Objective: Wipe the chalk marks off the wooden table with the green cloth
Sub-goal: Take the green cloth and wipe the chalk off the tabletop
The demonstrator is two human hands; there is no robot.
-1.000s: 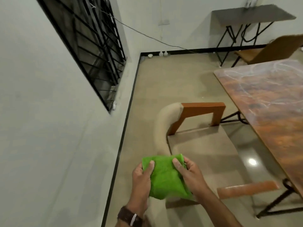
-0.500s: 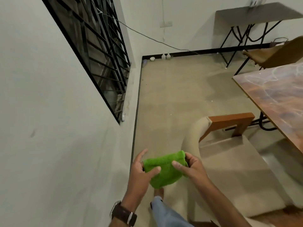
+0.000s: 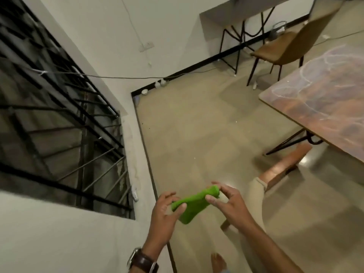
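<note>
Beige floor lies below both hands, well left of the chalk-marked surface (image 3: 323, 107). Left hand (image 3: 163, 211) and right hand (image 3: 228, 201) each pinch an end of the bunched cloth (image 3: 192, 203), which hangs between them.

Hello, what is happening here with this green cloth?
A person is standing near the wall and holds a folded green cloth in both hands: the left hand grips its lower end, the right hand pinches its upper end. The wooden table to the right has white chalk marks on it, and the cloth is not touching it yet.
</note>
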